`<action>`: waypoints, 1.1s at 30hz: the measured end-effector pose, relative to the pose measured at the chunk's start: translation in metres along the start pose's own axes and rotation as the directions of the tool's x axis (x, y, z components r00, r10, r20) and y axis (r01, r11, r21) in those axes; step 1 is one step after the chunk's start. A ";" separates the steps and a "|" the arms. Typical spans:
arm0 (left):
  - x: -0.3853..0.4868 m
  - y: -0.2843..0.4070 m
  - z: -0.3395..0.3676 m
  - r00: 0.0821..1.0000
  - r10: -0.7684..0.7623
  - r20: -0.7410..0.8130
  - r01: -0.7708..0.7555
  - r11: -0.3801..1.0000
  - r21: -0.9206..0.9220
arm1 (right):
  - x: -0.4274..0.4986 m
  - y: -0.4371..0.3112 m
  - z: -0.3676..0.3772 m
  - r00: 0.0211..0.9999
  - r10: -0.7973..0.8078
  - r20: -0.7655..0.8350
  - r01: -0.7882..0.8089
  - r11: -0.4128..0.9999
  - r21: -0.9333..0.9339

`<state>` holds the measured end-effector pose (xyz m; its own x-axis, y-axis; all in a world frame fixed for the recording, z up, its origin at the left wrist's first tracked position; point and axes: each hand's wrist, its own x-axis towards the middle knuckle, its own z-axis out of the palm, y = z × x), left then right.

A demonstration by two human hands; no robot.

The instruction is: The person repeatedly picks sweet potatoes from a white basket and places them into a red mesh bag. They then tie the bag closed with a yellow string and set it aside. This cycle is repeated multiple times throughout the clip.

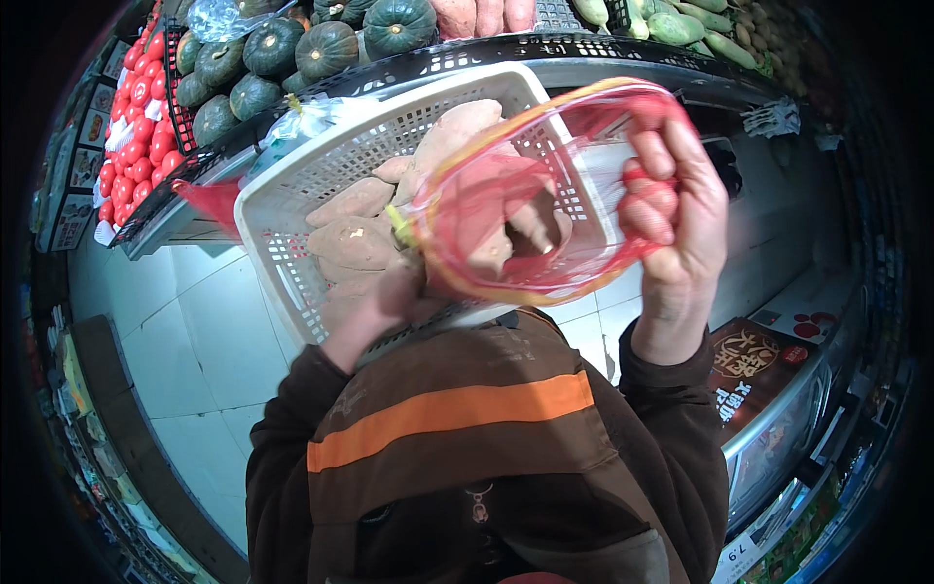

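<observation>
My right hand [668, 190] is raised at the right, its fingers closed on the rim of a red mesh bag [467, 182] with an orange edge. The bag's mouth gapes towards me, above the near right part of a white plastic crate [255, 190]. Several sweet potatoes [354, 244] lie in the crate, and some show through or inside the mesh. My left hand [398, 296] is blurred at the crate's near side, below the bag's left edge; its fingers are partly hidden, and whether it holds anything is unclear. A yellow-green tie [400, 225] is at the bag's left edge.
Beyond the crate runs a produce shelf with a black edge [467, 62], bearing green pumpkins [327, 50], pale green gourds or radishes [675, 28] and red-wrapped produce [139, 146]. A clear plastic bag [314, 120] lies by the crate. A freezer case [773, 409] stands at the right.
</observation>
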<state>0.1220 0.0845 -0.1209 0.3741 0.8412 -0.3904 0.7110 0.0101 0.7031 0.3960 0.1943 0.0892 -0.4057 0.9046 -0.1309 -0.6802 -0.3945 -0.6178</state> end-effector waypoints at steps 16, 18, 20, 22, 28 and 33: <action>-0.232 0.036 -0.090 0.735 -0.509 -0.448 0.179 0.783 -0.595 | 0.011 0.069 0.052 0.952 0.305 0.014 -0.297 0.936 -0.188; -0.249 0.068 -0.110 0.783 -0.463 -0.416 0.077 0.735 -0.673 | 0.015 0.081 0.063 0.930 0.357 0.088 -0.329 0.914 -0.237; -0.251 0.096 -0.110 0.876 -0.266 -0.403 -0.135 0.666 -0.734 | 0.015 0.089 0.072 0.919 0.369 0.138 -0.319 0.903 -0.289; -0.234 0.109 -0.102 0.926 -0.214 -0.310 -0.056 0.736 -0.675 | 0.009 0.094 0.079 0.922 0.309 0.233 -0.228 0.920 -0.318; -0.143 0.091 -0.090 0.985 -0.154 -0.073 0.120 0.929 -0.350 | -0.033 0.142 0.084 0.839 0.335 0.429 0.027 0.762 -0.647; -0.091 0.089 -0.059 0.913 -0.007 -0.408 -0.011 0.999 -0.043 | -0.042 0.176 0.065 0.819 0.006 0.574 0.362 0.771 -0.524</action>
<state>0.1163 0.0403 0.0120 0.0933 0.9886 -0.1184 0.6806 0.0234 0.7323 0.2538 0.0764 0.0369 -0.6865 0.6455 0.3347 -0.3519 0.1078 -0.9298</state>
